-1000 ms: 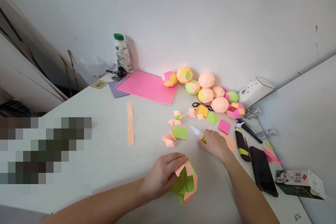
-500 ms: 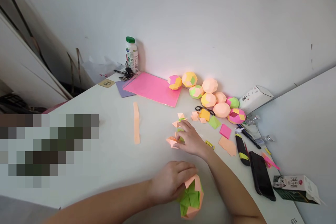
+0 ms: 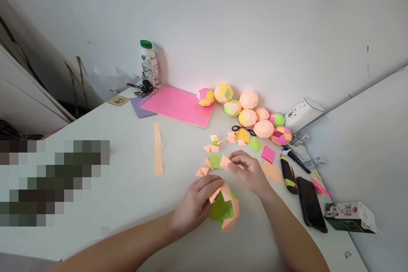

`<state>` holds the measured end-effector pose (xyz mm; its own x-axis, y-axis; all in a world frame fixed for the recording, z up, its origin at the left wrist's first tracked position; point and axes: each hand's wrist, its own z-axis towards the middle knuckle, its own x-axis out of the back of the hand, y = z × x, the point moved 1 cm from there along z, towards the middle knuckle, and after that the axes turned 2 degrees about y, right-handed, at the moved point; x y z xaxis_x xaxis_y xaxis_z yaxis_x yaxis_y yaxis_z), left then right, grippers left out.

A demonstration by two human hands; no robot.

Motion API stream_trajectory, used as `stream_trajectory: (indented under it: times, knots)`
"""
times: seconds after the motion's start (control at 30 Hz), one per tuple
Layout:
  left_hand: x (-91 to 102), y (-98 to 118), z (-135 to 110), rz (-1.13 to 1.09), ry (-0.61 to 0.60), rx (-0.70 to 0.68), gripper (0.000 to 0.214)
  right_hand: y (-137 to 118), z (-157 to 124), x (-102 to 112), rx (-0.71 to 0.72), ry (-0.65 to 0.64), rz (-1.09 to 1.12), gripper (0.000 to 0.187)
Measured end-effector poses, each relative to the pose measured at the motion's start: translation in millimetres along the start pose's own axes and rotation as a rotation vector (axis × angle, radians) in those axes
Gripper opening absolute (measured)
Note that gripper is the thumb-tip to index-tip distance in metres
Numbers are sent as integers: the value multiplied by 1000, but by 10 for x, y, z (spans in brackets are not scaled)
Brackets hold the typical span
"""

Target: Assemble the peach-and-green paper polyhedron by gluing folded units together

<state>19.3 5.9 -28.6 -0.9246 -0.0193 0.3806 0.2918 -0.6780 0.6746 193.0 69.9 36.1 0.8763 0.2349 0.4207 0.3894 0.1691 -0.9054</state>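
Observation:
My left hand is closed on the rim of a partly built origami ball. Its outside is peach and green, and its green hollow faces me. Between the fingertips of my right hand is a peach folded paper piece, held just above and to the right of the ball. A green piece lies or hangs right beside it; whether the two are joined I cannot tell. More small peach folded pieces rest on the table close by, and another peach piece lies near my left fingers.
Several finished paper balls stand along the wall, one on a pink sheet. Scissors, sticky-note pads, a utility knife, a phone and a carton line the right. A peach strip lies left.
My right hand has drawn back from the loose pieces toward the ball, now with a peach piece in its fingers. The ball has been raised and turned, showing more of its hollow. The view has shifted slightly.

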Motion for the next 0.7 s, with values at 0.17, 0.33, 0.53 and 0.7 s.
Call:
stream_trajectory:
  times: [0.17,0.33,0.53,0.7]
  knots:
    - [16,22,36,-150,-67,31,43,80,-283,19,-328,-94,449,29]
    - [-16,60,53,-226,-190,-86,35,227,-290,-95,-480,-148,676,31]
    - [23,59,-8,-57,-139,-149,34,249,-238,-6,-542,-269,662,30]
    - [27,57,-18,-61,-172,-141,37,314,-202,-20,-588,-321,611,29]
